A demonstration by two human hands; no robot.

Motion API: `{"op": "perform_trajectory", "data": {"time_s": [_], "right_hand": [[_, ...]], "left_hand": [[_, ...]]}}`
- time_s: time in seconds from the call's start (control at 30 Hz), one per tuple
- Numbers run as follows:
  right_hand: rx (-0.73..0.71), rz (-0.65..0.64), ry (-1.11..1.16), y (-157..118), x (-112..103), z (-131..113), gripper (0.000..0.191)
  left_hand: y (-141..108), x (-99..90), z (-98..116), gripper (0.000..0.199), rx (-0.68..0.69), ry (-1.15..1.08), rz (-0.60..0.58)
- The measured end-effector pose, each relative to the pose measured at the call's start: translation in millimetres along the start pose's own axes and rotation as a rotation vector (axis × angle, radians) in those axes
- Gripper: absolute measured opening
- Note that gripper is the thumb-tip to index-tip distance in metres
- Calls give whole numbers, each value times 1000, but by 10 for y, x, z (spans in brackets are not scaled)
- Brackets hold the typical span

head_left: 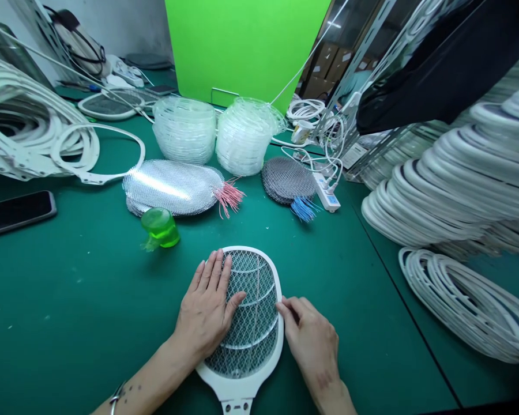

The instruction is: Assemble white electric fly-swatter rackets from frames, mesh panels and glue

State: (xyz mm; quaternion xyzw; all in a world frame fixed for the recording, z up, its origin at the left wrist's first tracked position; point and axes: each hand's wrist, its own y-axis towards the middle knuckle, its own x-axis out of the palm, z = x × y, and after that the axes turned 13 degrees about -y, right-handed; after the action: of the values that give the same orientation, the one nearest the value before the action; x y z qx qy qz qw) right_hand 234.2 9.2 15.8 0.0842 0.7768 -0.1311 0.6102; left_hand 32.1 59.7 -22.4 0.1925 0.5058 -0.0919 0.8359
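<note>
An electric fly swatter (253, 323) with a white oval frame and wire mesh lies on the green mat in front of me, its handle running off the bottom edge. My left hand (205, 305) rests flat on the mesh, fingers spread, holding nothing. My right hand (307, 337) is at the swatter's right side, with its fingertips pinching the white rim (279, 308). A pink-wired stack of metal mesh (173, 187) lies beyond the swatter, and a green translucent bottle (160, 227) lies on its side to the left.
Stacks of white oval frames (441, 190) rise on the right, with more at the left (34, 124). Clear plastic stacks (184, 129) stand behind the mesh. Further back are grey mesh with blue wires (289, 181), a power strip (327, 192), a phone (15, 213) and a green backdrop (242, 46).
</note>
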Motion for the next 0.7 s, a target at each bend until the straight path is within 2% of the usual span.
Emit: {"op": "perform_trajectory", "data": {"time_s": [0.1,0.17,0.27,0.33,0.53,0.63,0.7], "right_hand": [[108,-110,331,44,58,67,33],[164,-139,527,71,121,117,36],[183,-171,678,93,178,150,41],[185,-179,688,93,160,140,42],[187,-118,466,92,24,38,42],[167,-45,421,115,66,30,39],[166,-44,482,130,128,50,39]], "left_hand": [[0,2,-9,71,4,13,-10],[0,0,-16,71,7,29,-16],[-2,-5,-18,71,7,34,-17],[-5,-6,-14,71,6,26,-14],[-9,11,-8,74,3,22,-4],[-6,14,-9,75,9,26,-11],[-5,13,-8,74,8,27,-14]]}}
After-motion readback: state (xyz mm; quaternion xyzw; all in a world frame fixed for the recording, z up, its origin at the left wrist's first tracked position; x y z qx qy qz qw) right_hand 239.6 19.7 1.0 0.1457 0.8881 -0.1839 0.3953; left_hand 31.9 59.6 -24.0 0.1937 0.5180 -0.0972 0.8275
